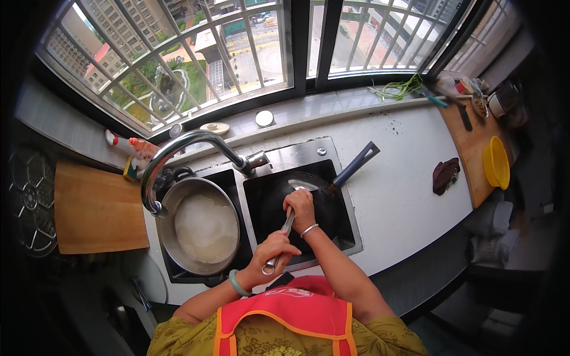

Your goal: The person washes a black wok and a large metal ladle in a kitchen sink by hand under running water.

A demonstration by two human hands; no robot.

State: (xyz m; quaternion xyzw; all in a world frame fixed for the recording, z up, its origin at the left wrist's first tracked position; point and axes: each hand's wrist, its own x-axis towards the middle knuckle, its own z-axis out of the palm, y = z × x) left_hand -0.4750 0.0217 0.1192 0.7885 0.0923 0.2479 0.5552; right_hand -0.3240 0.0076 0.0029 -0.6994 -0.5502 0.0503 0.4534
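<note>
In the right basin of the steel double sink [296, 153] lies a dark wok [271, 200], its blue-grey handle [354, 167] sticking out over the counter. Both hands hold a metal-handled spatula [303, 184] whose flat end is inside the wok. My left hand [272, 253] is closed around the handle near its ringed end. Farther up, close to the blade, my right hand [300, 208] grips the same tool. A large steel pot [168, 240] holding cloudy, whitish liquid stands over the left basin. The curved chrome faucet [196, 135] arches above that pot's rim.
At left are a wooden board [100, 209], a sponge [131, 168] and bottles [142, 147]. On the right lie a dark cloth [445, 175], a yellow bowl [495, 164] and a knife [464, 116] on a wooden board. Green onions [403, 88] rest on the sill, with a white round lid [264, 118].
</note>
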